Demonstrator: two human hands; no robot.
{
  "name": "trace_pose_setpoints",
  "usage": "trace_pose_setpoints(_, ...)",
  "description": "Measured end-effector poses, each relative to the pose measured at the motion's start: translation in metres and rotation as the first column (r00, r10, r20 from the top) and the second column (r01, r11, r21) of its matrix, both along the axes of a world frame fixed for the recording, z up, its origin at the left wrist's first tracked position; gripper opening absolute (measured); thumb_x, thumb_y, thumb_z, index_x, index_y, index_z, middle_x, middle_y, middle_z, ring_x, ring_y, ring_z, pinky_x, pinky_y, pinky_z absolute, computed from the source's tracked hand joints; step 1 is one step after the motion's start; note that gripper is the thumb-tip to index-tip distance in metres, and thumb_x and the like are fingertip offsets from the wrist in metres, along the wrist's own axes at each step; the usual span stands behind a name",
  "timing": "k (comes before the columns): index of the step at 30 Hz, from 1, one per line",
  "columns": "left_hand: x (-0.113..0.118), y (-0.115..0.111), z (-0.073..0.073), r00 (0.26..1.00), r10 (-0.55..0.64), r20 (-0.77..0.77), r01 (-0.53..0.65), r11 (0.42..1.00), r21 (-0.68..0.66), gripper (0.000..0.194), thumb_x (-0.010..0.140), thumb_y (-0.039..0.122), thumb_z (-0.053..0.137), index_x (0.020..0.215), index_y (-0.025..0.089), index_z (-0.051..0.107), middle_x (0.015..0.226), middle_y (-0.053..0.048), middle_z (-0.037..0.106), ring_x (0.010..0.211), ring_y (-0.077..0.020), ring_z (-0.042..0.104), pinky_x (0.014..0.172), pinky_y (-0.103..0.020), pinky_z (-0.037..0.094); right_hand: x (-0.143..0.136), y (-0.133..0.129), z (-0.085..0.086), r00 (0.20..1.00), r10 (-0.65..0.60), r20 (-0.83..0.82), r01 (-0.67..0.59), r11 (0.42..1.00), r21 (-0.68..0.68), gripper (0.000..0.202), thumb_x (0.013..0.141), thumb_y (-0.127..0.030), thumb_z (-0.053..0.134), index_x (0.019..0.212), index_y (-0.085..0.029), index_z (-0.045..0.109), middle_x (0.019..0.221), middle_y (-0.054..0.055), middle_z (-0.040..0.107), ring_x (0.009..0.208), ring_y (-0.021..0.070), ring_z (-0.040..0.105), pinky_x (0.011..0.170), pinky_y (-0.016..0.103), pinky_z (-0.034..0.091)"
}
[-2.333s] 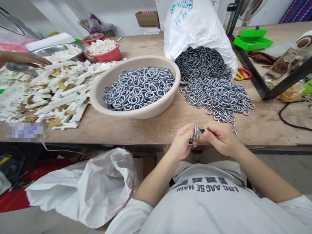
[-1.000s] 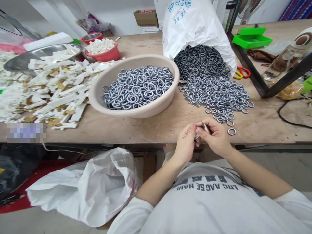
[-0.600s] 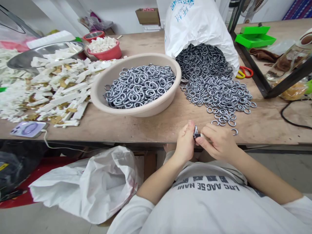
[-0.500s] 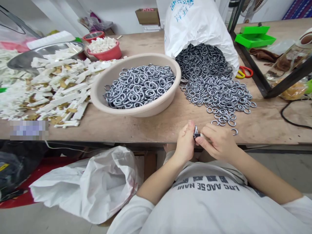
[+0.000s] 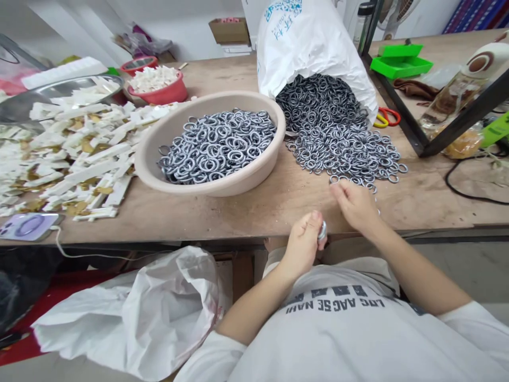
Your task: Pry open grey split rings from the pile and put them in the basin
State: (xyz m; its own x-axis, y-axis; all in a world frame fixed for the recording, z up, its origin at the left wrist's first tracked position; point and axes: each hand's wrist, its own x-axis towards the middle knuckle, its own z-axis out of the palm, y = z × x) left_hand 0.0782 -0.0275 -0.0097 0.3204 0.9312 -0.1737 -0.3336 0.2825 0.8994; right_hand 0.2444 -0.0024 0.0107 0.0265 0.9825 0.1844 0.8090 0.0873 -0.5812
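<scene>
Reading the view as a dial, 12 at the far side, 6 at wearer's end. Pinching silver rings (image 5: 322, 231) in left hand (image 5: 305, 241) at approx 4 o'clk, grip closed, by front edge of worktop (image 5: 254, 218); exact no. hidden by fingers. Reaching w/ right hand (image 5: 352, 201) at approx 3 o'clk to near edge of loose ring pile (image 5: 350, 154), fingers curled; can't tell if holding anything.

Progress, judged by stock only: lots of rings in beige basin (image 5: 242, 184) at 10 o'clk. Plenty left outside too: loose pile on worktop at approx 2 o'clk, spread out from tipped white sack (image 5: 314, 45) at 1 o'clk, mouth packed w/ more. So prob a good deal left; can't tell handled rings from untouched ones by looks. At 9–10 o'clk, separate heap of white pieces (image 5: 79, 178), well apart from both hands.

Writing: on sack, blue square pattern, poss QR, plus blue Chinese characters and small digits, too tilted for sure reading. On shirt (image 5: 318, 339) at 5 o'clk, upside down, approx "LOG AAGSE NAHI", bigger dark letters in next line partly lost in folds. On purple phone (image 5: 29, 227) at approx 9 o'clk, no legible brand.
</scene>
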Motion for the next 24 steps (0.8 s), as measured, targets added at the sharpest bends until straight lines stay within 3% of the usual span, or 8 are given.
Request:
trace_pose_setpoints(2,-0.002,-0.001,0.000,1.000,0.014,0.023,-0.014,1.000,-0.007,0.055,0.092,0.060,0.053,0.066,0.013,0.043,0.054,0.000,0.041,0.046,-0.0055,0.039,0.048,-0.017,0.032,0.015,0.017,-0.001,0.987,-0.090,0.131,0.090,0.996,0.002,0.051,0.103,-0.059,0.034,0.080,-0.017,0.054,0.078,0.005,0.061,0.068,0.0172,0.050,0.061,0.032,0.020)
trace_pose_setpoints(6,-0.007,0.010,0.004,0.993,0.103,0.058,-0.102,0.995,-0.012,0.052,0.089,0.059,0.059,0.071,0.012,0.046,0.065,-0.003,0.053,0.047,-0.0067,0.046,0.047,-0.017,0.035,0.022,0.040,-0.001,0.876,-0.012,0.482,0.029,0.999,-0.027,0.037,0.096,-0.052,0.056,0.101,-0.017,0.065,0.104,0.011,0.066,0.080,0.0225,0.057,0.061,0.032,0.020)
trace_pose_setpoints(10,-0.016,0.023,0.009,0.989,0.117,0.092,-0.104,0.986,-0.129,0.045,0.083,0.055,0.068,0.086,0.012,0.052,0.078,-0.004,0.060,0.047,-0.0083,0.051,0.045,-0.016,0.040,0.013,0.050,0.000,0.814,0.036,0.580,0.049,0.990,-0.130,0.027,0.098,-0.036,0.054,0.107,-0.013,0.066,0.109,0.014,0.064,0.084,0.0242,0.061,0.060,0.033,0.023)
trace_pose_setpoints(12,-0.020,0.026,0.011,0.983,0.127,0.131,-0.093,0.967,-0.237,0.040,0.082,0.049,0.070,0.097,0.016,0.053,0.082,-0.003,0.060,0.052,-0.0098,0.055,0.045,-0.017,0.044,0.010,0.046,0.001,0.880,0.026,0.474,0.014,0.997,-0.080,0.024,0.098,-0.033,0.053,0.104,-0.014,0.066,0.106,0.012,0.064,0.086,0.0235,0.061,0.062,0.033,0.027)
trace_pose_setpoints(14,-0.020,0.028,0.012,0.977,0.129,0.172,-0.066,0.941,-0.331,0.037,0.083,0.047,0.067,0.102,0.018,0.054,0.089,-0.004,0.061,0.062,-0.0129,0.062,0.046,-0.017,0.047,0.006,0.034,0.004,0.980,0.079,0.185,-0.085,0.996,0.027,0.019,0.096,-0.032,0.056,0.096,-0.015,0.065,0.098,0.008,0.063,0.085,0.0200,0.059,0.066,0.032,0.033)
trace_pose_setpoints(15,-0.018,0.029,0.013,0.974,0.126,0.187,-0.053,0.934,-0.355,0.037,0.084,0.048,0.065,0.102,0.018,0.055,0.091,-0.004,0.061,0.066,-0.0142,0.063,0.045,-0.018,0.047,0.003,0.026,0.005,0.989,0.149,-0.006,-0.148,0.985,0.089,0.018,0.095,-0.032,0.059,0.090,-0.016,0.063,0.092,0.006,0.062,0.083,0.0178,0.057,0.068,0.031,0.035)
trace_pose_setpoints(17,-0.010,0.027,0.013,0.974,0.128,0.188,-0.056,0.936,-0.347,0.040,0.085,0.052,0.063,0.102,0.017,0.056,0.089,-0.004,0.060,0.066,-0.0138,0.063,0.044,-0.018,0.048,-0.007,0.008,0.006,0.900,0.297,-0.319,-0.249,0.951,0.182,0.020,0.096,-0.033,0.059,0.087,-0.016,0.063,0.086,0.003,0.060,0.082,0.0146,0.056,0.073,0.028,0.040)
trace_pose_setpoints(24,0.006,0.018,0.011,0.990,0.074,0.124,-0.052,0.985,-0.167,0.055,0.074,0.060,0.078,0.097,0.017,0.053,0.071,0.003,0.049,0.048,-0.0063,0.046,0.040,-0.016,0.041,-0.024,-0.025,-0.003,0.836,0.391,-0.385,-0.279,0.907,0.315,0.015,0.094,-0.031,0.063,0.097,-0.016,0.064,0.087,0.004,0.060,0.082,0.0147,0.055,0.074,0.029,0.041)
